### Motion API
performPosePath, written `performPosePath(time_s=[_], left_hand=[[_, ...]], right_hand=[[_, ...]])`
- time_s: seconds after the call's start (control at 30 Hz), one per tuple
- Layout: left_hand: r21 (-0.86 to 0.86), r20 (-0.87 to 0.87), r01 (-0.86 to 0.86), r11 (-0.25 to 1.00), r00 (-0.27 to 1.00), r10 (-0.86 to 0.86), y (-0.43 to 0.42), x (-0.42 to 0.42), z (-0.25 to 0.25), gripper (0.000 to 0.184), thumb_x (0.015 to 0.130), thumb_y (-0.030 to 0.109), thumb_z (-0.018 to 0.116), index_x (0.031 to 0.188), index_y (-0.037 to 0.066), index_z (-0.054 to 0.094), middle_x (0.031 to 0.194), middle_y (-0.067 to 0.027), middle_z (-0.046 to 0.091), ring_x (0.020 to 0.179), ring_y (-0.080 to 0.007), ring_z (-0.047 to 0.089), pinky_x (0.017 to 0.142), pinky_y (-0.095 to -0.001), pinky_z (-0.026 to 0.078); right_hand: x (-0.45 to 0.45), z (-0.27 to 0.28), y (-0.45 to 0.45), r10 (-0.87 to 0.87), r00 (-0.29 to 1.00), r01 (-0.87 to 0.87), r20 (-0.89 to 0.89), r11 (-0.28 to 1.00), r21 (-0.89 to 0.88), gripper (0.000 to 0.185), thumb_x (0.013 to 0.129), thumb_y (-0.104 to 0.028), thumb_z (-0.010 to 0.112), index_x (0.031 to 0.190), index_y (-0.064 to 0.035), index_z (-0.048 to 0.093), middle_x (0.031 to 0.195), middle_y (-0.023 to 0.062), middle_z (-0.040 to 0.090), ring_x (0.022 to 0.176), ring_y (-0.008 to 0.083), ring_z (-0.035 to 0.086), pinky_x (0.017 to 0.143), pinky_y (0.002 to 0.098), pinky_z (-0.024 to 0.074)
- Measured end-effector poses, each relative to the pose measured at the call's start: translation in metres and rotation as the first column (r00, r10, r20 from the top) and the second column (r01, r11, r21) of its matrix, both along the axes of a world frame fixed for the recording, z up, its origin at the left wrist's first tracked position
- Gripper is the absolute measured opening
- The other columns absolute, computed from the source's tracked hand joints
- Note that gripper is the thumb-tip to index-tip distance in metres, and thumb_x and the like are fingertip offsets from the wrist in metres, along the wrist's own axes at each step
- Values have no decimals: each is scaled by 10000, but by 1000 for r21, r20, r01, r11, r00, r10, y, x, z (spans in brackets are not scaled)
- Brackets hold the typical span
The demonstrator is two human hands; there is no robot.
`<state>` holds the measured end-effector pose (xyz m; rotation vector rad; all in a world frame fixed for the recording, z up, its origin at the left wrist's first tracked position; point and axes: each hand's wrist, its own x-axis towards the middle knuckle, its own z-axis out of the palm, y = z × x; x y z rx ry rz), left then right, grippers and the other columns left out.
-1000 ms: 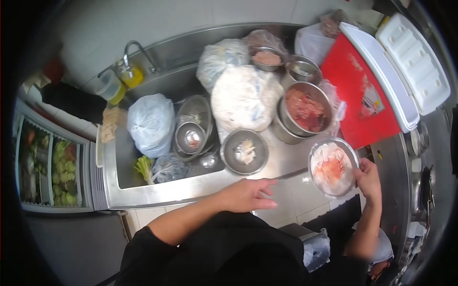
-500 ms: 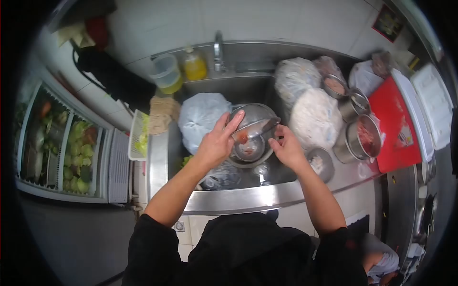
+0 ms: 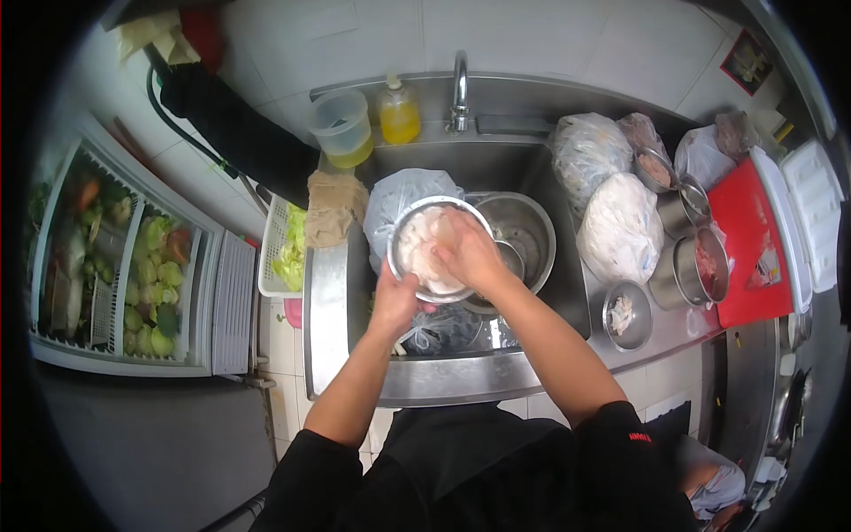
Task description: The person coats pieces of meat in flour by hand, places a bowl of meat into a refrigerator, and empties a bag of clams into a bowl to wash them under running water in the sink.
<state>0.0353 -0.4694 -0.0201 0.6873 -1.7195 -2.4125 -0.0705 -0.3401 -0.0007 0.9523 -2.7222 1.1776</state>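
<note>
Bowl (image 3: 395,232) now lvl, R hand (image 3: 471,254) in.

Head-worn view, facing steeply down, over sink

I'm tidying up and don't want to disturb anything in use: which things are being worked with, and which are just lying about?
In use:
metal bowl, in the left hand
pale food inside, at the right hand

Apparently just lying about:
bottle of yellow liquid
clear tub
red board
white bag
</note>
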Motion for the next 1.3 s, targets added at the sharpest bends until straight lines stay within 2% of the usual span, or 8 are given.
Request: performPosePath(time_s=[0.2, 0.43, 0.57, 0.73, 0.93, 1.03, 1.13, 1.3], left_hand=[[-12, 76, 130, 991, 989, -129, 10, 5, 3, 679, 851, -56, 401, 1478, 112, 201, 1197, -194, 554, 786, -246, 674, 480, -292, 563], [-152, -27, 136, 979, 989, -142, 12, 3, -25, 662, 835, -87, 414, 1464, 90, 305, 1242, -142, 554, 1082, -248, 593, 701, -340, 592], [-16, -5, 82, 997, 997, -82, 5, 3, -47, 601, 848, -83, 412, 1427, 73, 365, 1223, -139, 569, 1048, -253, 627, 729, -346, 596], [58, 40, -38, 998, 999, 36, 6, 15, 0, 633, 834, -76, 406, 1442, 74, 315, 1235, -160, 553, 1038, -269, 634, 693, -364, 606], [56, -57, -139, 989, 988, 142, 5, 25, 11, 671, 807, -61, 415, 1449, 77, 276, 1267, -191, 515, 1056, -296, 623, 674, -393, 620], [33, -76, -153, 988, 985, 156, 6, 29, 0, 673, 804, -57, 414, 1448, 75, 271, 1278, -189, 508, 1075, -300, 615, 686, -393, 623], [-51, -101, -140, 989, 986, 135, 3, 28, -22, 669, 805, -55, 409, 1445, 70, 265, 1283, -187, 505, 1084, -301, 612, 694, -390, 623], [30, -124, -158, 987, 979, 160, 3, 30, -20, 645, 817, -54, 399, 1437, 68, 268, 1296, -185, 495, 1082, -295, 614, 702, -384, 624]], right_hand=[[-5, -6, 1, 66, 966, -60, 251, 998, -30, 696, 682, -267, 801, 1269, 12, 550, 1274, 212, 544, 1171, 374, 544, 1000, 415, 440], [-11, 4, -6, 228, 874, -368, 430, 888, 276, 578, 603, -298, 826, 1079, -19, 650, 1152, 223, 611, 1098, 379, 584, 934, 416, 470], [-10, 3, 3, 330, 889, -428, 317, 846, 318, 481, 634, -269, 811, 1050, -73, 669, 1130, 177, 618, 1064, 360, 596, 899, 430, 481], [10, 16, 38, 403, 905, -423, 139, 887, 187, 340, 717, -183, 759, 1039, -117, 671, 1155, 77, 612, 1053, 344, 584, 872, 444, 485], [19, 18, 62, 462, 858, -373, -223, 860, 348, 314, 739, -76, 713, 1047, -112, 665, 1200, 52, 603, 1092, 311, 559, 949, 390, 441], [13, 10, 56, 501, 865, -473, -23, 830, 296, 312, 755, -57, 694, 1062, -98, 664, 1273, 86, 561, 1100, 315, 560, 957, 389, 442], [22, 16, 44, 249, 955, -275, 161, 947, 165, 309, 767, -46, 673, 1075, -73, 657, 1304, 125, 527, 1090, 321, 560, 954, 389, 446], [25, 29, 31, 349, 933, -290, -91, 875, 388, 316, 763, -89, 677, 1076, -60, 648, 1225, 138, 539, 1079, 333, 563, 918, 402, 472]])
